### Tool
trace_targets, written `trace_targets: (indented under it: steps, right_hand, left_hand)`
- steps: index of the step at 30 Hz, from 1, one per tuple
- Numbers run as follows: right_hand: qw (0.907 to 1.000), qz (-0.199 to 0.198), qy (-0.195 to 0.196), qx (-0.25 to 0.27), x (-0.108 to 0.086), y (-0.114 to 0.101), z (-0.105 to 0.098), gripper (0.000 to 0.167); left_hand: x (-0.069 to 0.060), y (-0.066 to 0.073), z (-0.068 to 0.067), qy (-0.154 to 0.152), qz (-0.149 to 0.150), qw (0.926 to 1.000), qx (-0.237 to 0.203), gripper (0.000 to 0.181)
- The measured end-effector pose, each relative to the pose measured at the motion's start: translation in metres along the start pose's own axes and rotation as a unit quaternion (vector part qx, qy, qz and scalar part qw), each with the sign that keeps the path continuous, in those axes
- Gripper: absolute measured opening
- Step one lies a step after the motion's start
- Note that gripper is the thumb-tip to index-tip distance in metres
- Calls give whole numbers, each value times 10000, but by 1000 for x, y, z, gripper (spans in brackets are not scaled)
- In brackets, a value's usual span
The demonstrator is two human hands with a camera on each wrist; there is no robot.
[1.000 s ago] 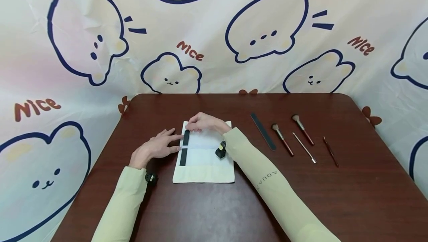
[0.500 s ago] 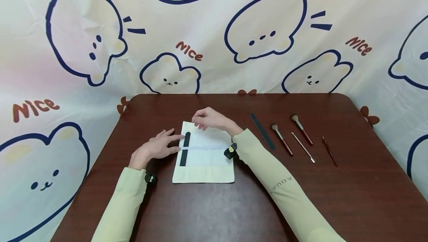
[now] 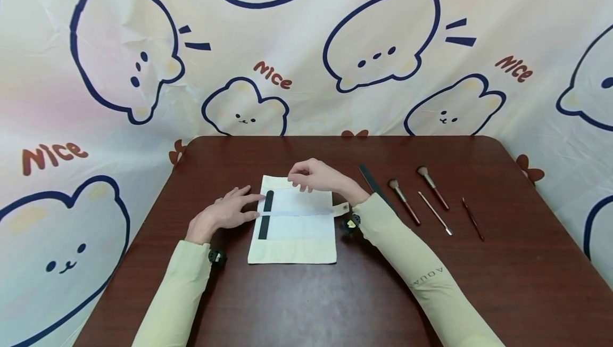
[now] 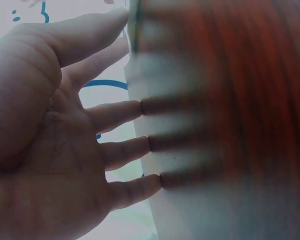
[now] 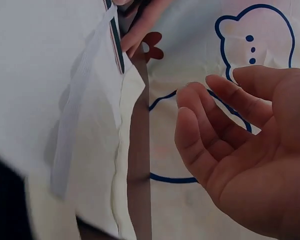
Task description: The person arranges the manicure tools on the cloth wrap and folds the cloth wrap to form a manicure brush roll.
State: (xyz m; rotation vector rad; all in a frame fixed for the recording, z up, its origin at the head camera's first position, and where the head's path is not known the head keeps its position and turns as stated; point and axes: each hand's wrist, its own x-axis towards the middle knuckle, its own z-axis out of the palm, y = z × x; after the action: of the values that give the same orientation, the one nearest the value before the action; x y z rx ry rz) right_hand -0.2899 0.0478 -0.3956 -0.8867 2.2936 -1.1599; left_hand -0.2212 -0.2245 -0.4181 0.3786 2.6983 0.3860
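A cream fabric pouch [image 3: 292, 252] lies spread out on the table, with a pale band across its middle and a tab with a snap [image 3: 341, 209] at its right side. Along its left side a black nail file [image 3: 264, 227] sits lengthwise, crossed by the band. My left hand [image 3: 222, 212] touches the pouch's left edge near the file, its fingers spread. Over the far part of the pouch hovers my right hand [image 3: 320, 174]. Its fingers are loosely bent, and the right wrist view shows nothing between them.
Right of the pouch lie a dark nail file [image 3: 371, 178], partly behind the right forearm, two makeup brushes [image 3: 405, 201], a metal cuticle pusher [image 3: 435, 213] and a slim dark-red tool [image 3: 473, 219]. A printed curtain [image 3: 306, 43] hangs behind the brown table [image 3: 287, 310].
My right hand has left the file's far end and moved right across the pouch, uncovering that end and the snap tab. The left hand stays in place.
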Motion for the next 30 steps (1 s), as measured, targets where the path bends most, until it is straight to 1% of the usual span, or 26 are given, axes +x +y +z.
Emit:
trace_targets:
  steps: [6,11,13,16,19,21,23,25,30]
  right_hand:
    - [9991,77,316,-271,-19,15,-12,33]
    - [9983,157,250,-499,-29,28,-21,34]
    - [9978,213,282,-569,-33,32,-27,33]
    - [9963,318,488,-630,-39,36,-40,32]
    - [9941,453,533,-828,-44,39,-50,32]
    - [9919,585,511,-1001,-47,42,-54,33]
    - [9882,762,529,-1215,-51,47,-58,30]
    - [9837,930,617,-1413,-56,54,-61,27]
    - [9749,1253,852,-1633,-69,64,-72,26]
  left_hand:
    - [3,2,0,85,164,9998,-29,54]
    - [-2,-3,3,85,131,9999,-30,54]
    - [-3,-3,3,86,137,9999,-28,54]
    - [0,-2,2,140,261,9996,-22,56]
    - [1,-3,2,51,226,9997,31,59]
    - [0,-3,1,-36,172,9998,51,62]
    - [0,-3,0,-85,136,9999,44,64]
    - [-1,-3,-1,-77,145,9999,20,64]
    - [-1,0,-1,4,142,9999,-13,63]
